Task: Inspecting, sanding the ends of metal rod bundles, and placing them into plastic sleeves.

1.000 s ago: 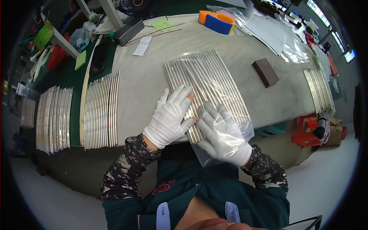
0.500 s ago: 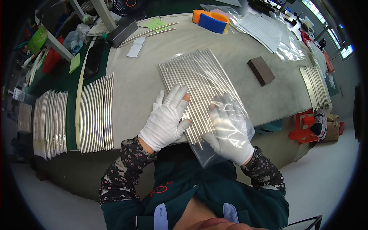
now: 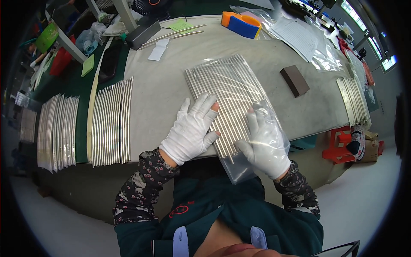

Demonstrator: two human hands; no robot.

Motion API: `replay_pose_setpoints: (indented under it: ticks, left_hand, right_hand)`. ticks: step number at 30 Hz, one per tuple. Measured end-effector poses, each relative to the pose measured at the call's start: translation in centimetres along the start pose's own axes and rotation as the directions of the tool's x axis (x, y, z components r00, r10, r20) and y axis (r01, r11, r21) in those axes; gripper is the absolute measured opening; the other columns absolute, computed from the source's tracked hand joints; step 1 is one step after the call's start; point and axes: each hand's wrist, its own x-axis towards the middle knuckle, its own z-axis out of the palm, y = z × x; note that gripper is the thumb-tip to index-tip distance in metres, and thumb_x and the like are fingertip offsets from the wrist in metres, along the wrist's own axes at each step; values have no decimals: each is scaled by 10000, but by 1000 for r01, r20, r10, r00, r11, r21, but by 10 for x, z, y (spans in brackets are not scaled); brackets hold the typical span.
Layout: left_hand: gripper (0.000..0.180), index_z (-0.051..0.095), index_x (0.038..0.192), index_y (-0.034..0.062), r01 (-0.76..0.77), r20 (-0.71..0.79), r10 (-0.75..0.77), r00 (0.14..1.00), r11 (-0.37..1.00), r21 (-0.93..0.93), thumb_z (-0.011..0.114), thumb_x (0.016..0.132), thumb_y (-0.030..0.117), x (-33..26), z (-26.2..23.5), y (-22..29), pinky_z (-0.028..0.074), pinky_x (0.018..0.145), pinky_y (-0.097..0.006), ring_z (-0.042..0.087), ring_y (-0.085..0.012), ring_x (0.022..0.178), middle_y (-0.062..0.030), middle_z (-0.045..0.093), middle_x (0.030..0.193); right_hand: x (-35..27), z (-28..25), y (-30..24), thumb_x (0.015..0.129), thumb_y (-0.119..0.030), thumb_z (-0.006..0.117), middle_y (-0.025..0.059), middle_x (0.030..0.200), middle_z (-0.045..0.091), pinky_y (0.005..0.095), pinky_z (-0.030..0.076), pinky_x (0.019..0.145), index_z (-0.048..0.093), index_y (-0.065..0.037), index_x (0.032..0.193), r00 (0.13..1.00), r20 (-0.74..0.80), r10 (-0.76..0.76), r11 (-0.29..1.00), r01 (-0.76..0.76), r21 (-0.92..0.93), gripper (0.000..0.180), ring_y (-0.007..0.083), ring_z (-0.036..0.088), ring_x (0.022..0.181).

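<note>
Metal rods [image 3: 222,92] in clear bag [image 3: 238,168] lie on worktop [image 3: 160,94], left of brown block [image 3: 294,81] and closer to person. Rods' long axis slants, far ends leaning left, near ends toward person's body. Left hand [image 3: 190,128], on side away from block, rests loosely spread across rods' outer edge, gripping nothing. Right hand [image 3: 267,141], nearer block, lies open along opposite edge, thumb apart, bag film partly over it; no grip visible.

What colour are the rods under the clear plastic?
Shiny silver rods, best seen in the head view.
</note>
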Motion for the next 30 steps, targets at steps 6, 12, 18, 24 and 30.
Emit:
replay_pose_setpoints:
  ticks: [6, 12, 18, 24, 30]
  left_hand:
    - [728, 265, 1377, 57, 33, 25, -33, 999, 999, -10, 439, 843, 521, -18, -5, 2, 188, 1056, -500, 239, -351, 1307, -199, 242, 1412]
    - [837, 284, 1349, 1, 16, 67, -15, 998, 1000, -7, 477, 785, 588, -24, -15, 6, 191, 1067, -466, 254, -352, 1299, -198, 234, 1413]
    - [859, 245, 1373, 40, 54, 86, -57, 995, 998, 32, 466, 777, 618, -28, -17, 7, 206, 1058, -470, 264, -354, 1293, -191, 243, 1410]
    - [871, 152, 1416, 108, 29, 56, -32, 998, 999, 40, 419, 787, 648, -28, -13, 5, 210, 1053, -479, 268, -360, 1287, -192, 238, 1412]
    - [858, 267, 1359, 13, 39, 45, -39, 998, 999, -10, 611, 729, 484, -24, -17, 9, 215, 1057, -472, 265, -349, 1288, -188, 258, 1399]
  right_hand:
    - [-35, 6, 1, 683, -267, 675, 279, 1149, 450, 517, 287, 980, 488, 66, 1116, 978, -195, -78, 994, 61, -91, 578, 439, 366, 1171]
    - [-38, 11, -10, 675, -234, 660, 250, 1143, 441, 521, 276, 969, 476, 31, 1102, 973, -90, -211, 977, 208, -40, 536, 429, 409, 1093]
    - [-50, 12, 9, 700, -244, 639, 250, 1221, 411, 514, 299, 975, 421, 37, 1180, 971, -222, -87, 993, 68, -94, 597, 424, 374, 1173]
    - [-56, 19, -2, 690, -280, 655, 252, 1227, 413, 509, 256, 1014, 376, 85, 1219, 981, -186, -57, 978, 17, -210, 701, 434, 374, 1165]
    - [-58, 13, 4, 668, -221, 672, 233, 1196, 427, 463, 358, 901, 385, 36, 1241, 958, -247, -144, 981, 106, -160, 690, 366, 459, 1012]
